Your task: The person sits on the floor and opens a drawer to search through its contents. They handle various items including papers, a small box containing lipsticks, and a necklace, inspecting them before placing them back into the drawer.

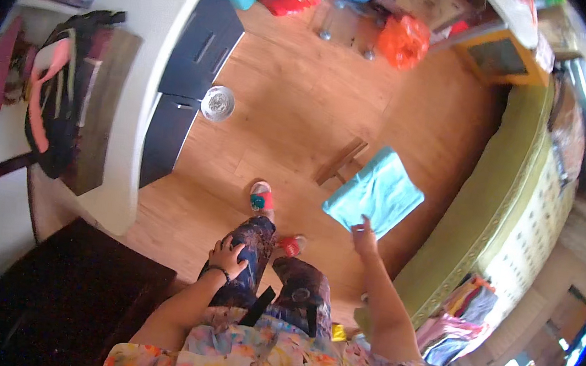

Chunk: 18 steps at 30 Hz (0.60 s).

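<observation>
A folded turquoise cloth [378,192] is spread out in front of me, right of the middle. My right hand [364,237] is at its near edge, with a finger over the fabric and the other fingers closed around the edge. Part of a small wooden stool [342,161] shows beside the cloth, the rest hidden behind it. Whether the cloth rests on the stool or hangs above it, I cannot tell. My left hand [228,256] lies on my thigh over the dark patterned trousers [252,243], holding nothing, fingers apart.
A green sofa [481,196] runs along the right, with folded clothes [460,322] on it. Dark drawers [195,58] stand at left, a round metal dish [218,104] beside them. Bags, including an orange one [402,43], lie at the far side. A dark table [75,289] is near left.
</observation>
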Available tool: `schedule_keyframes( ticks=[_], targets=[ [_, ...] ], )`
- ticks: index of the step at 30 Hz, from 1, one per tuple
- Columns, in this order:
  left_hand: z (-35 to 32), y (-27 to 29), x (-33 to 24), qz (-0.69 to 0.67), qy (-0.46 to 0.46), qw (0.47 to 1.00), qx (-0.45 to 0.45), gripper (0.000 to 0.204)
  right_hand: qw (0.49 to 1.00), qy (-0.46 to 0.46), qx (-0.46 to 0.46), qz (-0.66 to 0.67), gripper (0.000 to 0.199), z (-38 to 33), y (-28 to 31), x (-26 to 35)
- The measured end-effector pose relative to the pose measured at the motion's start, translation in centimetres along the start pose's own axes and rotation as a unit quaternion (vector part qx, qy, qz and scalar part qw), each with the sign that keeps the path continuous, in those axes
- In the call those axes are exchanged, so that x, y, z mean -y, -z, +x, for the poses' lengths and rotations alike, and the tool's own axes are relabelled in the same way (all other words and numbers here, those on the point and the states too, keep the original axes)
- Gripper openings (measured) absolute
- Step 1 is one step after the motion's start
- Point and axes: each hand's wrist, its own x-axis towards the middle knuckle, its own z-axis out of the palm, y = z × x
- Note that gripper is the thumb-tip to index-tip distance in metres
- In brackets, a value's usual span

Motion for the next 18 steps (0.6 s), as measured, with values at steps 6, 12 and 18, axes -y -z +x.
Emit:
schedule_keyframes(
  ticks=[6,12,18],
  targets=[
    [4.1,4.7,0.1,-0.092,-0.035,0.995,-0.032,0.044,0.978,0.114,0.173,0.027,0.049,-4.0,2.7,18.8],
    [6.0,5.7,2.6,-0.311,-0.013,0.945,-0.099,0.031,0.920,0.340,0.137,-0.139,0.036,-1.2,4.6,30.9],
    [4.6,12.9,-0.1,-0.555,0.059,0.803,-0.209,0.031,0.778,0.491,0.285,-0.268,0.040,9.8,3.9,31.1]
  ],
)
